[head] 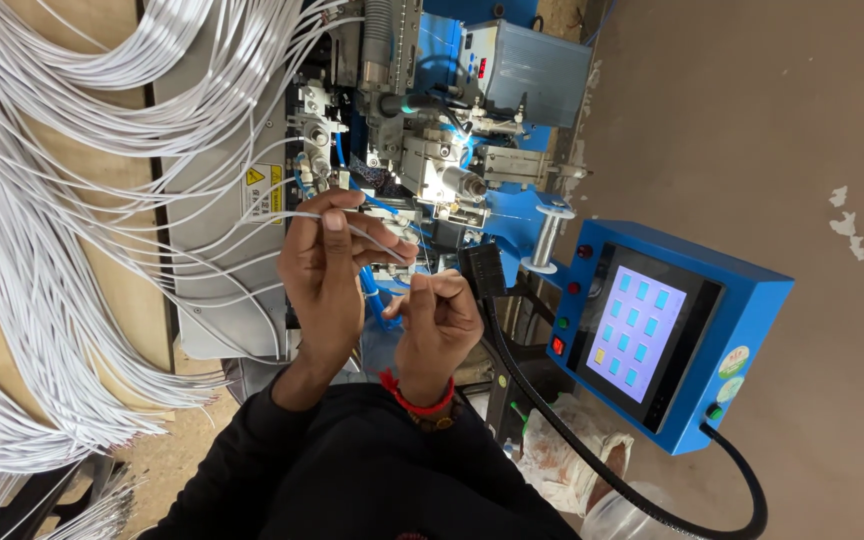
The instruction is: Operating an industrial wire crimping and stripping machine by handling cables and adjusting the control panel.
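Observation:
My left hand (324,268) pinches a thin white wire (377,240) between thumb and fingers, right in front of the blue and metal wire-working machine (432,165). The wire's end points toward the machine's small metal clamp parts. My right hand (439,318), with a red thread band at the wrist, is curled into a loose fist just to the right of the left hand, close to the wire's tip. I cannot make out anything inside that fist. Both dark sleeves come up from the bottom of the view.
A large bundle of white wires (42,230) hangs across the left side. A blue control box (667,335) with a lit touch screen stands at the right, with a black corrugated hose (552,420) running to it. A grey panel (222,200) carries a yellow warning sticker.

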